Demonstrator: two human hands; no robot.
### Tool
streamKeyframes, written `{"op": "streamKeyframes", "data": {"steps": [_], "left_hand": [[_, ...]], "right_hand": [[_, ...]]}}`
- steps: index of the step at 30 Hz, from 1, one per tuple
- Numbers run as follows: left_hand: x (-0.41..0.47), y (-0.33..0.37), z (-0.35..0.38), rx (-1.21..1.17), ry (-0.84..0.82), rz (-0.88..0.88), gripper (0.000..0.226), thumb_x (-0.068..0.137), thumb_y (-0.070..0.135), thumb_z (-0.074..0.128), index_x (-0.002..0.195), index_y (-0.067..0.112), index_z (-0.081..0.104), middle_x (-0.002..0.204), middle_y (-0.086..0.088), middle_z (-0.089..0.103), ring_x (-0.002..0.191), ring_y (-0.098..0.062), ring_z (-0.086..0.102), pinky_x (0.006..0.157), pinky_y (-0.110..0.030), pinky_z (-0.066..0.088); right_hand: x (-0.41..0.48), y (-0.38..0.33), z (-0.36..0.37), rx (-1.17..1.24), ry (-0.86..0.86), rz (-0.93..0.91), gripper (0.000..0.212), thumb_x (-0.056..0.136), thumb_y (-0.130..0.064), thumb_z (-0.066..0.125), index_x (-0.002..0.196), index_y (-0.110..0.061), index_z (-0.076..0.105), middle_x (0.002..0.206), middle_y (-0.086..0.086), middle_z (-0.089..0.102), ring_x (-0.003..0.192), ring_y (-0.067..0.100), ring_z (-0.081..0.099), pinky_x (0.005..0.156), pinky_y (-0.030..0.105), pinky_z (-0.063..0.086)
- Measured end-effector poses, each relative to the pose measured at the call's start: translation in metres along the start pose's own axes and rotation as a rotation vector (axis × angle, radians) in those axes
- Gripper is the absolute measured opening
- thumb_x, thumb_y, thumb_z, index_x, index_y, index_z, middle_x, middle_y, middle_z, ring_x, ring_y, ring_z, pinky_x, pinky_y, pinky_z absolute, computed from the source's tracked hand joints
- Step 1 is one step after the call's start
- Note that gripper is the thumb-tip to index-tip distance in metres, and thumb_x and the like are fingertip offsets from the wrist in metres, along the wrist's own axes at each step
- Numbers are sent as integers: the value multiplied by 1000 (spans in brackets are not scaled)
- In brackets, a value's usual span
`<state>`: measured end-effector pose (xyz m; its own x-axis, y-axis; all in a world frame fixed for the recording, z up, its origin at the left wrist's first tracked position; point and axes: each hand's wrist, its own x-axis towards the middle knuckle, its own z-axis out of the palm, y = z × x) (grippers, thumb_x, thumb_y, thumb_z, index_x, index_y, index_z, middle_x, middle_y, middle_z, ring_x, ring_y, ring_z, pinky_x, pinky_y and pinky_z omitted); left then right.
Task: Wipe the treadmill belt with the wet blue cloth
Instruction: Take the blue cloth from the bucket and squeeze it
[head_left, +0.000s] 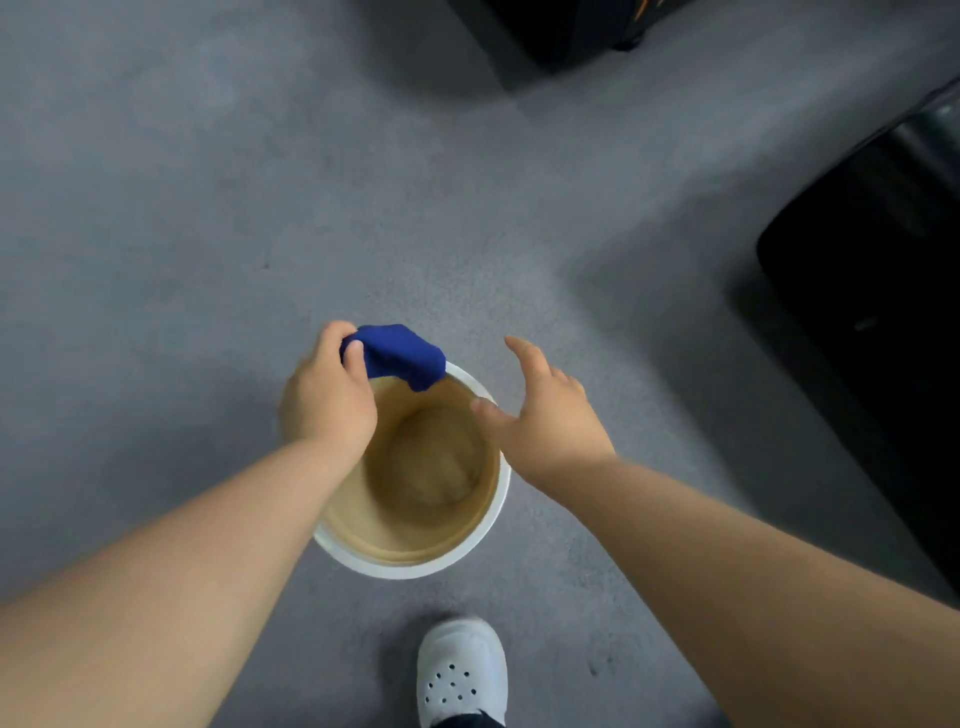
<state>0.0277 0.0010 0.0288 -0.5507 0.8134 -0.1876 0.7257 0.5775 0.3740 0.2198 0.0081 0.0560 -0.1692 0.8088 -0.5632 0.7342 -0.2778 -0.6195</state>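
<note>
Cloth: I see the bunched deep-blue cloth (400, 356) held over the far rim of a round white plastic bucket (410, 569), which stands on the grey floor (208, 208).
Left hand: the left hand (327, 400) grips the cloth's left end, its fingers (356, 358) curled round the fabric.
Right hand: the right hand (545, 421) hovers over the bucket's right rim holding nothing, fingers (524, 353) spread.
Key relation: the cloth's long axis runs left to right, its loose end pointing at the free hand, which is nearer to the black low-lying machine (872, 291) on the right. I judge this to be the treadmill, though I cannot make out a belt.
Next move, my reading: carry the cloth rightward.
Foreground: a white perforated clog (462, 670).
</note>
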Motion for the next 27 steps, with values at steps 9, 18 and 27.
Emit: {"op": "streamKeyframes", "data": {"steps": [9, 18, 27], "left_hand": [[-59, 196, -92, -582, -557, 142, 16, 96, 13, 51, 85, 24, 56, 72, 7, 65, 73, -19, 58, 72, -38, 48], [-174, 498, -203, -469, -1201, 634, 19, 74, 34, 65, 63, 20, 59, 60, 6, 53, 59, -12, 45, 58, -20, 37], [-272, 776, -153, -256, -1210, 880, 41, 89, 15, 63, 124, 35, 54, 111, 8, 63, 80, 1, 60, 56, -10, 41]], "right_hand": [[-61, -21, -185, 901, -103, 456, 54, 84, -62, 54, 111, -16, 62, 106, 0, 68, 101, 14, 62, 94, 37, 48], [-193, 10, -450, 1490, 190, 267, 49, 73, -21, 72, 117, -2, 62, 100, 17, 69, 85, 28, 67, 68, 32, 55], [-279, 123, -702, 1545, 291, 85, 40, 82, -13, 37, 113, 0, 58, 109, 21, 64, 92, 31, 60, 92, 39, 46]]}}
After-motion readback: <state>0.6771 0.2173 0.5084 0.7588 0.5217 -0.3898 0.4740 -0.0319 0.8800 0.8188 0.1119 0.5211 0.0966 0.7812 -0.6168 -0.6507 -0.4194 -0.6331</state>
